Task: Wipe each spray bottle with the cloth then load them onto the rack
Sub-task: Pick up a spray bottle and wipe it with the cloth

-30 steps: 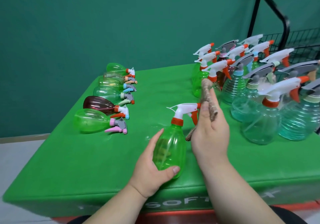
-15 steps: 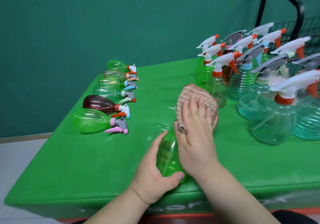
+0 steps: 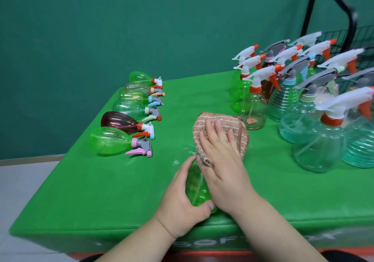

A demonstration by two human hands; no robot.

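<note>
At the lower centre of the frame, the left hand point(image 3: 182, 199) is wrapping its grip round the body of a green spray bottle point(image 3: 197, 189), thumb across the near end and fingers round the left side. The bottle is sitting at the front edge of the green counter point(image 3: 101, 191), though I cannot tell whether it is upright or leaning. The right hand point(image 3: 222, 160) is lying over the bottle's upper part, its grip spread flat, with straight fingers pressing a brown striped cloth point(image 3: 222, 121) down onto it. The cloth is covering the bottle's head, so the trigger is hidden, and a rolled edge of cloth is lapping over the thumb side of that hand. At the left of the frame, 6 lying spray bottles point(image 3: 119, 122) are forming a row running toward the back, heads pointing right. The nearest is green with a pink trigger, and the next is dark brown. At the right, a crowd of standing spray bottles point(image 3: 315, 152) in clear, green and teal is filling that end of the counter, most showing white or grey heads with orange triggers. Behind them, at the upper right, a black wire rack point(image 3: 344, 9) is standing against the green wall point(image 3: 121, 29).
</note>
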